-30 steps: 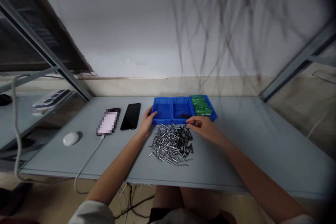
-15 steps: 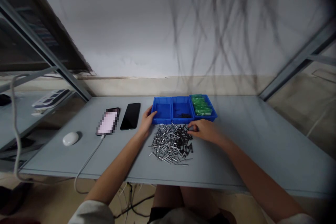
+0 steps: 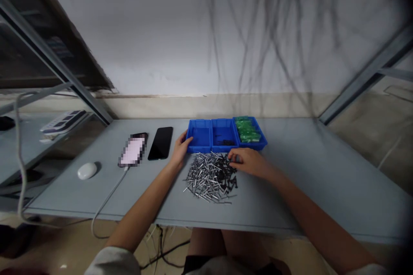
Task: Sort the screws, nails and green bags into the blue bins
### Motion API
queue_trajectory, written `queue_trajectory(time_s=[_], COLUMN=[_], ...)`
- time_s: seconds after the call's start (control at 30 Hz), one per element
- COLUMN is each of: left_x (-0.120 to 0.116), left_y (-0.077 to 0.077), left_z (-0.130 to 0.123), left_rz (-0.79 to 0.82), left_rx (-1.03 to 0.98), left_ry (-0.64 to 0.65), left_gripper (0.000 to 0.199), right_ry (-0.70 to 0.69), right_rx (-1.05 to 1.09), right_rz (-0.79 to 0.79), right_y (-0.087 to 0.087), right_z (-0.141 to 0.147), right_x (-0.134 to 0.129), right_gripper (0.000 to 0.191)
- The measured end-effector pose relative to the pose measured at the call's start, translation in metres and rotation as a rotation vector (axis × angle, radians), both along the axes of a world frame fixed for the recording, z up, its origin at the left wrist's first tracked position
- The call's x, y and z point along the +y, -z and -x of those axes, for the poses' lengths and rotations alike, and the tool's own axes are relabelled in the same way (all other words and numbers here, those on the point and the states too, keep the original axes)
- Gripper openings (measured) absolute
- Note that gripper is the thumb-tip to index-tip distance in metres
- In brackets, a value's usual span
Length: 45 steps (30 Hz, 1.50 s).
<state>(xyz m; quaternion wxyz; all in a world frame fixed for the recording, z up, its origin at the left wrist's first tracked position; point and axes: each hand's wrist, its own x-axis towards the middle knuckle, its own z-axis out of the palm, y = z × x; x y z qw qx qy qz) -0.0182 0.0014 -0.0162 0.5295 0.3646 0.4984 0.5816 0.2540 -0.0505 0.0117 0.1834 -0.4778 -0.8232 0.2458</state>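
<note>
Holding the near left corner of the left blue bin [image 3: 199,136]: one left hand [image 3: 180,149], thumb over the rim, fingers along the outer wall. Right hand [image 3: 248,161], fingers curled, tips at the dark side of the pile; whether they pinch a piece cannot be told.

Loose pile, on the table [image 3: 322,167] just before the bins — silver pins [image 3: 204,176], mostly left; black screw-like pieces [image 3: 232,180], mostly right.

Middle blue bin [image 3: 222,131], containing a few small dark pieces [image 3: 227,142] near its front. Right blue bin [image 3: 262,142], set slightly askew, stacked with green packets [image 3: 247,129].

Left of the bins: black phone [image 3: 160,143]; second phone [image 3: 133,150], screen lit, joined to a white cable [image 3: 108,197]; white rounded object [image 3: 87,170].
</note>
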Motion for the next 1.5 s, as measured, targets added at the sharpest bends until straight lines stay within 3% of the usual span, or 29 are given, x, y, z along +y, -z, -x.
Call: queue_trajectory(time_s=[0.2,0.33,0.6,0.83,1.3,1.4,1.5], left_x=[-0.003,-0.001,0.002,0.002,0.002,0.003,0.004], left_y=[-0.003,-0.002,0.001,0.001,0.002,0.003,0.004], left_z=[0.000,0.000,0.001,0.001,0.001,0.002,0.002], left_rz=[-0.011,-0.010,-0.022,-0.038,-0.026,-0.028,-0.031], left_rx=[0.027,0.023,0.020,0.031,0.030,0.036,0.032], left_ry=[-0.005,-0.014,-0.020,-0.023,-0.019,-0.024,-0.021], left_gripper=[0.054,0.052,0.051,0.049,0.049,0.049,0.048], right_ry=[0.022,0.042,0.040,0.097,0.239,0.267,0.306], right_rx=[0.061,0.210,0.590,0.763,0.854,0.840,0.760], right_rz=[0.035,0.075,0.405,0.444,0.376,0.292,0.095], right_y=[-0.003,-0.004,-0.006,-0.015,-0.013,-0.010,-0.008], right_z=[0.004,0.006,0.005,0.003,0.001,0.001,0.002], right_x=[-0.003,-0.003,-0.001,0.001,0.005,0.007,0.007], right_gripper=[0.015,0.017,0.031,0.042,0.041,0.039,0.033])
